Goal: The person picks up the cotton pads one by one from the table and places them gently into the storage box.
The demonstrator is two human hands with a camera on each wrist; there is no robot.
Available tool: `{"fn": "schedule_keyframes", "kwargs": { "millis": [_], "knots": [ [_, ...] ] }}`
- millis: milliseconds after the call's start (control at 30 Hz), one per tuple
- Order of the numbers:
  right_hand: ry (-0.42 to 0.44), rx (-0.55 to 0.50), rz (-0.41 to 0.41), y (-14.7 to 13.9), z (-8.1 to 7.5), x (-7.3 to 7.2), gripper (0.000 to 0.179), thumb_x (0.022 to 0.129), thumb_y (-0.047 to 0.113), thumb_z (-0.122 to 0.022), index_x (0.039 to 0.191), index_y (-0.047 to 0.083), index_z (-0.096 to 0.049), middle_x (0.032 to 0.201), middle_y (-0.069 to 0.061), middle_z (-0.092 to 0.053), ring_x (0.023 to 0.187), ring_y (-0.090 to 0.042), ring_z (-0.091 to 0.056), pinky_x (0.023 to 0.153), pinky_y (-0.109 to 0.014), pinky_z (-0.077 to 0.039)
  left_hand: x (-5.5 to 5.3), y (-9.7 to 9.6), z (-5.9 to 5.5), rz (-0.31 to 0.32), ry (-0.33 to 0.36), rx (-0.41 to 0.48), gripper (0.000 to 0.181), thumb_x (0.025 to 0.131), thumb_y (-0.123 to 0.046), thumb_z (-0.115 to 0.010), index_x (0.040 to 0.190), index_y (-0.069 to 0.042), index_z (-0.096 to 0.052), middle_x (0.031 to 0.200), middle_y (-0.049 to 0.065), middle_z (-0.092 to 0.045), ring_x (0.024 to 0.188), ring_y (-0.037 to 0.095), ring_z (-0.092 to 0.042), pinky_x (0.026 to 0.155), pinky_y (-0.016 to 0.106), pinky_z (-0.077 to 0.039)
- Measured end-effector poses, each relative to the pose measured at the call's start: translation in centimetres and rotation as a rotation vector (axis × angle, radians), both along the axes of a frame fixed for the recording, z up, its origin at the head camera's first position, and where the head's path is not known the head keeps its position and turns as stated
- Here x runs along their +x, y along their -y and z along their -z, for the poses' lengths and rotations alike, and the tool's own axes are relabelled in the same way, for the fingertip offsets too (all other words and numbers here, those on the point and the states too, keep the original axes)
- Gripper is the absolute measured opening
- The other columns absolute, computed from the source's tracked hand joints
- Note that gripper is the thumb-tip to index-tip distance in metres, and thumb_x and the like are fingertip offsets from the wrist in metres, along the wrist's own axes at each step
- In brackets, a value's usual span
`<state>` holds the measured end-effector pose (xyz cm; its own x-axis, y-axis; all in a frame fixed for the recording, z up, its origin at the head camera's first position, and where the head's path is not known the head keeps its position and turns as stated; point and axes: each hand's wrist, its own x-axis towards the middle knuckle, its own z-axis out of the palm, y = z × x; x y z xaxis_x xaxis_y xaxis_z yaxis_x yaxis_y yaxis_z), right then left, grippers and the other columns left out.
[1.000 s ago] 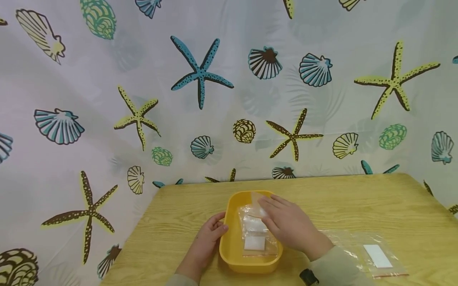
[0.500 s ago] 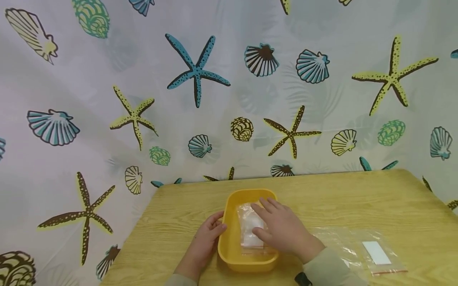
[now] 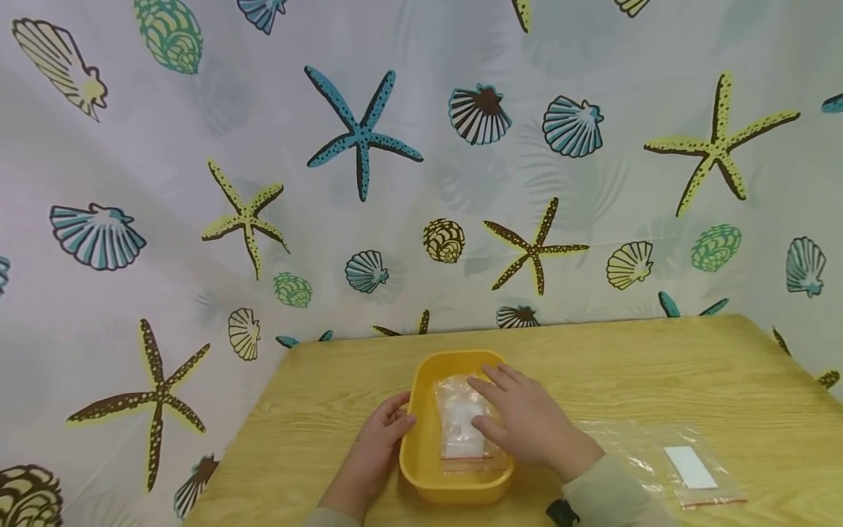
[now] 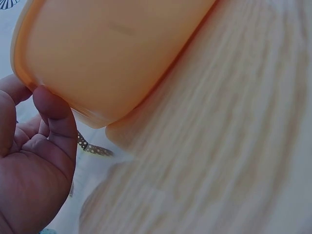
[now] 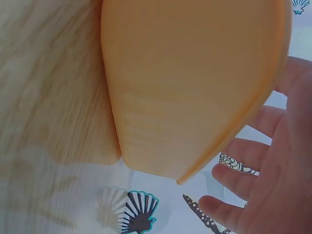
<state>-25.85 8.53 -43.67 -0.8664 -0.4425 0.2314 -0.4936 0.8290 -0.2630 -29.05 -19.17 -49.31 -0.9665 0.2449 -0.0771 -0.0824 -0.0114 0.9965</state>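
Observation:
A yellow plastic basin [image 3: 424, 476] stands on the table. My left hand [image 3: 372, 446] holds its left rim; the left wrist view shows thumb and fingertip pinching the basin's edge [image 4: 92, 109]. Inside, clear zip bags [image 3: 464, 428] with white contents and a red seal line lie stacked. My right hand [image 3: 527, 421] reaches over the right rim with fingers spread and fairly straight, its fingertips over the bags. In the right wrist view the right hand [image 5: 263, 146] extends past the basin's rim, hiding part of what is inside.
To the right, more clear zip bags lie on the wood-grain table [image 3: 645, 380]; one bag [image 3: 714, 487] holds a white rectangle [image 3: 690, 467]. A white curtain [image 3: 395, 307] printed with shells and starfish hangs behind the table.
A clear bag that stood partly upright under the right hand now lies flat on the stack, covering the front bag. The right fingers have spread apart. The left hand keeps its hold.

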Motion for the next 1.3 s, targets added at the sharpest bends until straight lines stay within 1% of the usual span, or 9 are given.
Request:
{"fn": "schedule_keyframes", "kwargs": {
  "millis": [100,300,533,667,800,900,1033,1133,1300],
  "knots": [
    [-0.012,-0.003,-0.001,-0.3,-0.1,0.0,0.06,0.1,0.049,-0.056,0.152,0.021,-0.048,0.16,-0.008,-0.036,0.147,-0.033,-0.03,0.113,-0.057,-0.031,0.0,0.0,-0.1,0.003,-0.003,0.007,0.057,0.103,-0.017,-0.058,0.153,-0.001,-0.037,0.12,0.021,-0.055,0.103,0.024,-0.059,0.088,0.033,-0.053],
    [-0.013,-0.009,0.007,-1.3,-0.1,0.5,0.059,0.099,0.047,-0.059,0.152,0.021,-0.05,0.16,-0.008,-0.036,0.147,-0.034,-0.03,0.112,-0.059,-0.032,0.1,0.1,0.1,0.01,0.001,0.013,0.055,0.104,-0.015,-0.057,0.154,-0.001,-0.036,0.121,0.022,-0.055,0.103,0.024,-0.06,0.088,0.034,-0.054],
    [-0.04,-0.012,-0.019,-3.2,0.4,1.1,0.057,0.099,0.044,-0.062,0.149,0.017,-0.053,0.159,-0.012,-0.038,0.145,-0.038,-0.032,0.11,-0.062,-0.033,0.1,0.3,0.4,0.003,0.01,0.019,0.054,0.104,-0.014,-0.056,0.153,-0.002,-0.037,0.121,0.022,-0.054,0.103,0.025,-0.059,0.089,0.034,-0.053],
    [-0.048,-0.011,-0.014,-4.5,0.3,1.7,0.056,0.099,0.043,-0.062,0.148,0.017,-0.054,0.158,-0.012,-0.039,0.145,-0.039,-0.033,0.109,-0.063,-0.034,0.0,0.4,0.4,0.002,0.009,0.01,0.053,0.104,-0.014,-0.056,0.153,-0.002,-0.037,0.12,0.022,-0.053,0.103,0.025,-0.058,0.088,0.033,-0.053],
    [-0.055,0.007,-0.013,-6.0,0.2,2.3,0.059,0.1,0.051,-0.058,0.149,0.019,-0.053,0.159,-0.01,-0.038,0.145,-0.039,-0.032,0.107,-0.064,-0.035,0.1,0.5,0.4,0.005,0.008,0.001,0.054,0.105,-0.014,-0.055,0.153,-0.001,-0.037,0.121,0.023,-0.053,0.103,0.025,-0.058,0.088,0.033,-0.053],
    [-0.042,0.015,-0.013,-7.1,0.4,2.7,0.062,0.1,0.057,-0.053,0.151,0.022,-0.051,0.16,-0.009,-0.036,0.146,-0.038,-0.031,0.106,-0.065,-0.035,0.1,0.5,0.3,0.004,0.009,-0.004,0.054,0.105,-0.014,-0.055,0.153,-0.001,-0.036,0.121,0.022,-0.053,0.104,0.025,-0.058,0.088,0.033,-0.053],
    [-0.031,0.018,0.006,-8.8,0.6,3.1,0.064,0.099,0.06,-0.054,0.151,0.023,-0.051,0.16,-0.009,-0.036,0.145,-0.039,-0.033,0.104,-0.067,-0.036,0.1,0.4,0.1,0.0,0.014,-0.012,0.054,0.105,-0.016,-0.056,0.154,-0.002,-0.037,0.121,0.021,-0.053,0.103,0.025,-0.058,0.088,0.035,-0.053],
    [-0.041,0.02,0.019,-9.9,0.7,3.4,0.063,0.098,0.059,-0.056,0.151,0.023,-0.051,0.159,-0.01,-0.037,0.142,-0.041,-0.037,0.103,-0.068,-0.037,0.1,0.4,0.0,-0.005,0.013,-0.019,0.055,0.104,-0.017,-0.056,0.154,-0.003,-0.038,0.12,0.02,-0.054,0.102,0.025,-0.058,0.088,0.035,-0.053],
    [-0.055,0.002,0.031,-11.5,0.8,3.7,0.06,0.097,0.05,-0.063,0.15,0.023,-0.053,0.158,-0.012,-0.04,0.14,-0.042,-0.04,0.102,-0.067,-0.038,-0.1,0.1,0.0,-0.011,0.001,-0.016,0.054,0.104,-0.016,-0.056,0.153,-0.003,-0.038,0.119,0.019,-0.055,0.101,0.024,-0.058,0.086,0.034,-0.054]
  ]
}}
